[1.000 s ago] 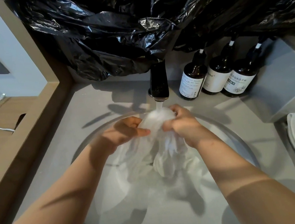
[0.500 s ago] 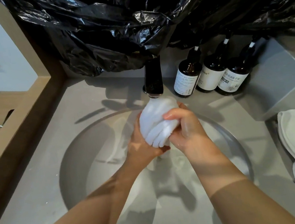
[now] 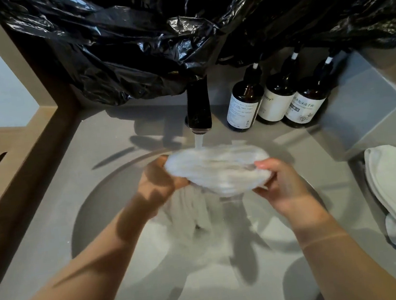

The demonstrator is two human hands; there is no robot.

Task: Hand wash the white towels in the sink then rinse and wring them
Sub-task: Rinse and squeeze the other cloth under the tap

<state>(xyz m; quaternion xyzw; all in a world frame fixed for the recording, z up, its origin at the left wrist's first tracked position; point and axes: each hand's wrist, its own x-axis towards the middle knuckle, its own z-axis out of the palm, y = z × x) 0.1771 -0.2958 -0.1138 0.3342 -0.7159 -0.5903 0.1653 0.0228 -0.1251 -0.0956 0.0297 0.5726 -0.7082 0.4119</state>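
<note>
White towel (image 3: 219, 172) | under tap (image 3: 198, 110) | ends in left hand (image 3: 158, 179), right hand (image 3: 282, 186) fingers (image 3: 265, 164)

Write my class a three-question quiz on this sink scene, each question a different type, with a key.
1. True or false: water from the tap falls onto the towel.
2. How many brown bottles stand beside the tap? A two, B three, C four.
3. Which hand or hands hold the towel?
Key: 1 true; 2 B; 3 both, the left hand and the right hand.
</note>
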